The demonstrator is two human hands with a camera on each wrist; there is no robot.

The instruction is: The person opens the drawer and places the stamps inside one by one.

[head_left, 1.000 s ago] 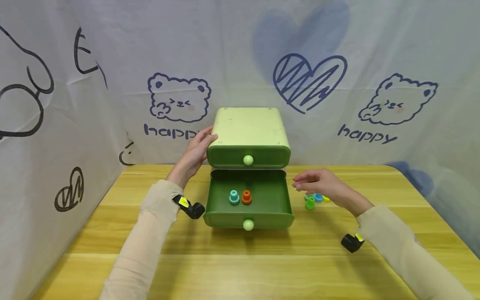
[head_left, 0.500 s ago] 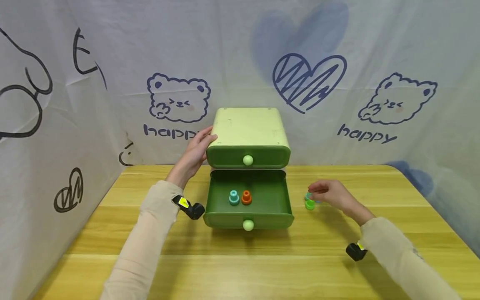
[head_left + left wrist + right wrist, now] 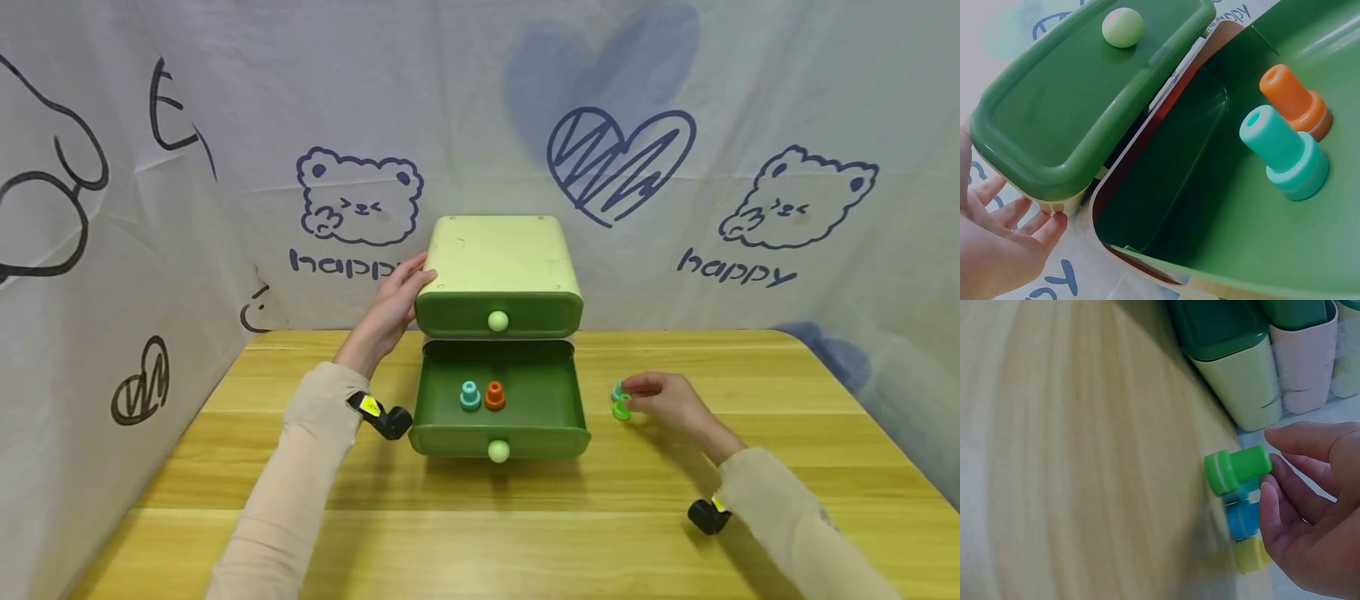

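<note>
Near edge: bare wood-grain worktop [image 3: 480,550], pale sleeves [image 3: 288,479] coming in from both sides, a small black camera [image 3: 708,517] on each wrist.

Next, centre: lower drawer [image 3: 543,443] standing out of the cabinet, round pale knob [image 3: 498,451] on its green front. On its floor, left of middle, a turquoise peg [image 3: 470,397] and, just to its right, an orange peg [image 3: 494,397]; both upright, narrow end up.

Right of the drawer, on the worktop: green peg [image 3: 1238,469], upright. Right hand [image 3: 667,400] at it, fingers and thumb parted about its narrow end, grip not closed; cannot tell whether a fingertip touches. Just beyond the green peg, a teal peg [image 3: 617,390], partly covered. Right wrist view adds a blue peg [image 3: 1242,519] and a yellow peg [image 3: 1250,555] close by, partly behind the fingers.

Farther, centre: the cabinet [image 3: 498,250], cream top, upper drawer [image 3: 450,315] pushed in. Left hand [image 3: 390,304] against its left side, fingers extended and touching the wall, thumb at the top edge; not clenched.

Far: pale cloth [image 3: 480,100] with line-drawn bears, hearts, "happy".
</note>
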